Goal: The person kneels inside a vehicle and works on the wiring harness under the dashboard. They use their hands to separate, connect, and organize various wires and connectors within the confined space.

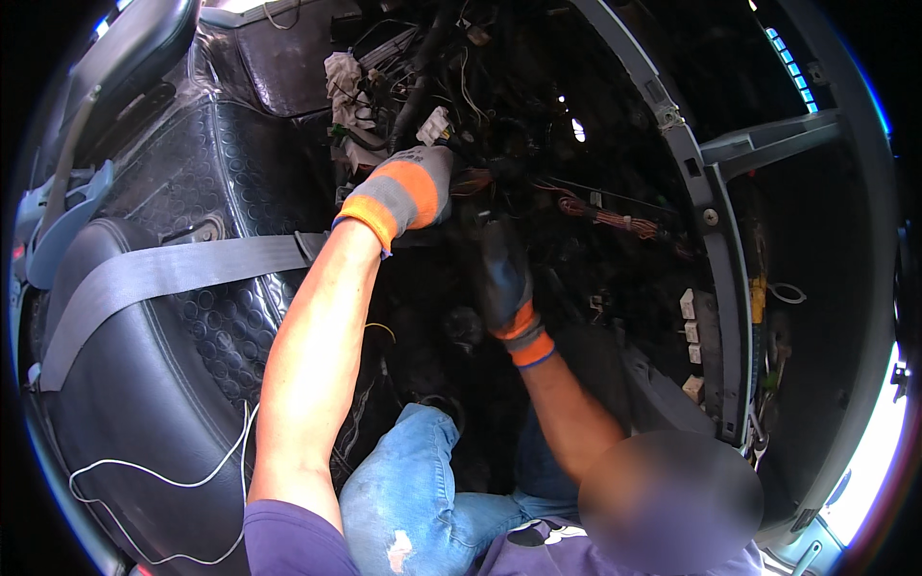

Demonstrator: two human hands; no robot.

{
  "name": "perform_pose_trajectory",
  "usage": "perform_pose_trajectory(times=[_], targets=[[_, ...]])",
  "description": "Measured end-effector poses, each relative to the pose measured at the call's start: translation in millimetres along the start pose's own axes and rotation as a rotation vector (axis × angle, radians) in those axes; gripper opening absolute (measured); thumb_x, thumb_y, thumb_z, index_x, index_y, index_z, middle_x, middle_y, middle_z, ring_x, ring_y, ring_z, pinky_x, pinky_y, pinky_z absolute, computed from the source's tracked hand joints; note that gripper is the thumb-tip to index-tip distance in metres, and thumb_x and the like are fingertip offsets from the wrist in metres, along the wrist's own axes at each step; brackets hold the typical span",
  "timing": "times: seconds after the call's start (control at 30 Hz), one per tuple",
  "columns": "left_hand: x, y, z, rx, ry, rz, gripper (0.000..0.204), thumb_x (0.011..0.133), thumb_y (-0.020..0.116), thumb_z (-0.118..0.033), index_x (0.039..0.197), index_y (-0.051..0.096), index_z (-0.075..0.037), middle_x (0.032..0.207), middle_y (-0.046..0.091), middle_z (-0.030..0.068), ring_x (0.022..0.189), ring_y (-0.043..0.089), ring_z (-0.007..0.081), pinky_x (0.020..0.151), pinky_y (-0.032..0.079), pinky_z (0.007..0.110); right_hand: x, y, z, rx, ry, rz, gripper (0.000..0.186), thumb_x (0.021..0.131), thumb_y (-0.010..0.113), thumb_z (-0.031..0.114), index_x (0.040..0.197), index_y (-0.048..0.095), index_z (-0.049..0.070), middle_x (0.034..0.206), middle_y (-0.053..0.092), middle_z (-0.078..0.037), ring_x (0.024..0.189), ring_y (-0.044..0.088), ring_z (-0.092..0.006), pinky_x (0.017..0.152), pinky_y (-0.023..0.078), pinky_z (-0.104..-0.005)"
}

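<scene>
My left hand (408, 192), in a grey and orange work glove, reaches into a mass of dark wires in the opened dash of a vehicle. Its fingers curl in a closed grip, and what lies within them is hidden. A white connector (434, 126) sits right above the knuckles. Lower and to the right, my right hand (506, 283), gloved alike, points up into the dark cavity. Shadow and blur hide its fingers. A bundle of reddish wires (610, 219) lies to the right of this hand.
A grey seat belt (192, 271) crosses the black seat (125, 336) at left, with a thin white cable (158, 463) lying over it. On the right runs a long grey frame bar (715, 216), and small white blocks (691, 331) line up beside it. Crumpled whitish material (348, 91) hangs among the wires.
</scene>
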State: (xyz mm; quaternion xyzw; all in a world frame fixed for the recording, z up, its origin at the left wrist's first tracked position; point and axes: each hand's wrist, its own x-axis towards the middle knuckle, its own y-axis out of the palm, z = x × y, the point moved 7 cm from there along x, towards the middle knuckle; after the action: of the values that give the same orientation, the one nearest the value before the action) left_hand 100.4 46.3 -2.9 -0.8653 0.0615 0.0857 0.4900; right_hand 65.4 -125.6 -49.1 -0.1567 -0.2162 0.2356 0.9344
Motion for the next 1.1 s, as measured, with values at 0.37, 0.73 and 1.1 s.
perform_pose_trajectory(times=[0.37,0.73,1.1], targets=[[28,67,23,-0.071,0.186,0.366,0.06,0.071,0.074,-0.018,0.126,0.056,-0.004,0.101,0.068,0.0231,0.087,0.065,0.0372,0.075,0.052,0.038,-8,-28,5,-0.26,0.044,-0.363,0.025,0.094,0.053,0.012,0.115,0.062,0.002,0.109,0.063,-0.018,0.103,0.06,-0.0339,0.09,0.047,-0.0402],[-7,56,-22,0.264,0.05,0.486,0.061,0.079,0.061,-0.002,0.137,0.042,0.001,0.108,0.065,0.0244,0.1,0.065,0.0334,0.083,0.051,0.037,29,-83,57,-0.256,-0.065,-0.053,0.017,0.09,0.064,0.016,0.1,0.068,0.002,0.097,0.069,-0.015,0.089,0.066,-0.0316,0.077,0.052,-0.0361],[-21,39,-57,-0.607,0.102,0.208,0.051,0.075,0.068,-0.008,0.125,0.056,-0.002,0.1,0.068,0.0138,0.091,0.059,0.0189,0.082,0.049,0.033,22,-93,62,-0.406,0.01,-0.051,0.02,0.092,0.064,0.02,0.098,0.068,0.002,0.087,0.068,-0.018,0.079,0.067,-0.0291,0.071,0.05,-0.0341]])
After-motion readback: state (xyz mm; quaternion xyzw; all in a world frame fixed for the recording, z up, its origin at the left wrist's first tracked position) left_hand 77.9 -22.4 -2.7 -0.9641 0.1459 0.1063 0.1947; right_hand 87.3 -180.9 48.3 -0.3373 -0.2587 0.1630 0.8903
